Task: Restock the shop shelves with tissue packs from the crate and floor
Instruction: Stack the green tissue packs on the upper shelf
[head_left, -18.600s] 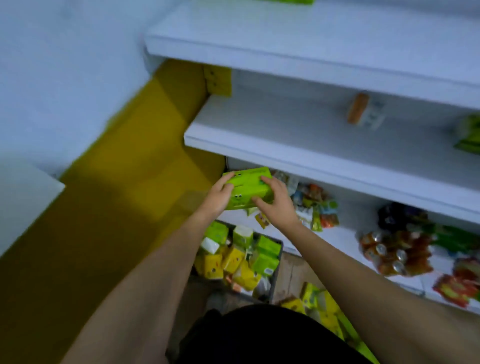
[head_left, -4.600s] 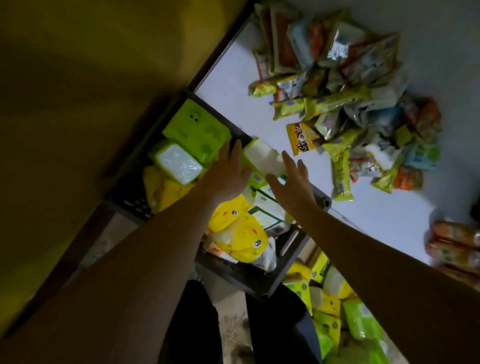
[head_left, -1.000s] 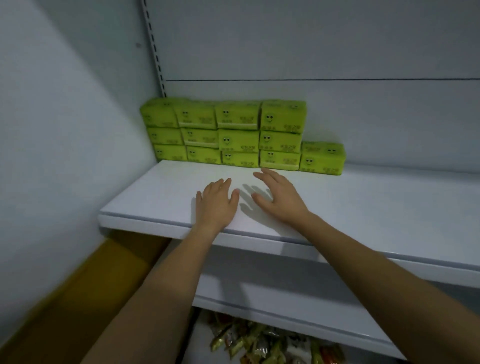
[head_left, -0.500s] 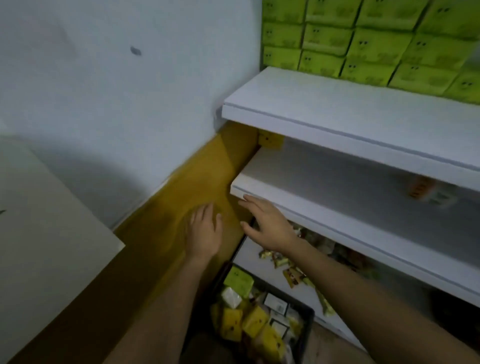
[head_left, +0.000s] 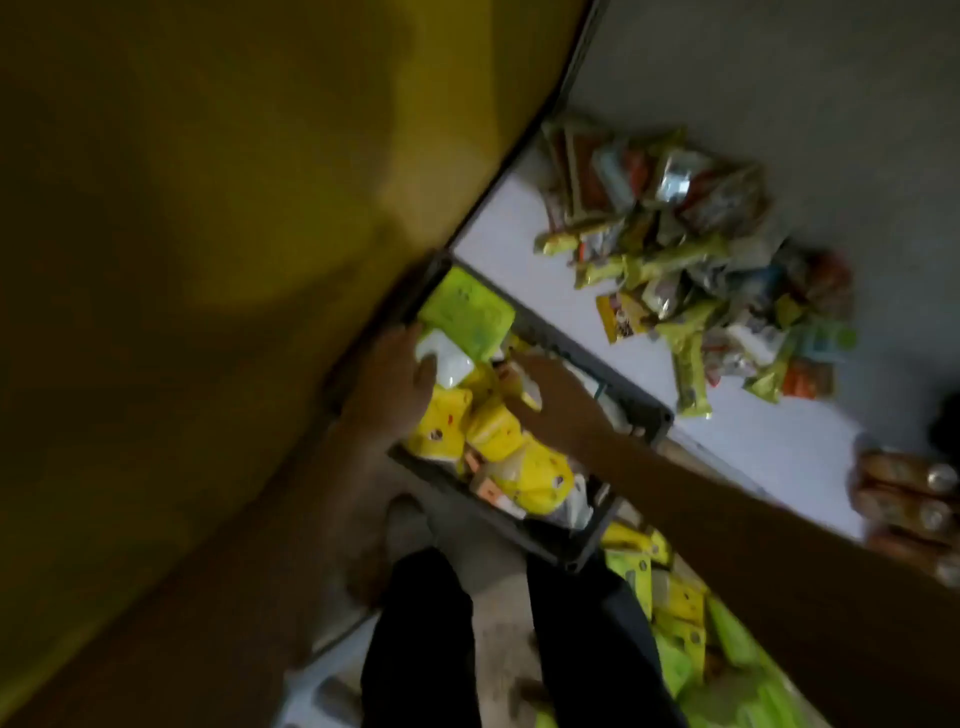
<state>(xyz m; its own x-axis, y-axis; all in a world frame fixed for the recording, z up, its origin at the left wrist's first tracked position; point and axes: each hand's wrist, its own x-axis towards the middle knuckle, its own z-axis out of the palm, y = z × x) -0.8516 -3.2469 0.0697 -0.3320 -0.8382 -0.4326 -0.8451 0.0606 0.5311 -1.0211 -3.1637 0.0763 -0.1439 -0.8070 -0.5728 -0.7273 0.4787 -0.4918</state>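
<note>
Mustard wall (head_left: 208, 208) beside dark crate (head_left: 501, 517) of glossy, blocky tissue packs (head_left: 493, 431).

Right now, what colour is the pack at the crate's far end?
The pack is lime green, clearest in the head view.

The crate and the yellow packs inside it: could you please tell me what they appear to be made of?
The crate looks like rigid dark grey plastic, matt: its rim is straight and its corner looks moulded. The yellow packs seem wrapped in soft, slightly glossy plastic film: they bulge, crease and catch light. The frame is blurred, so both are likely rather than certain.
</note>
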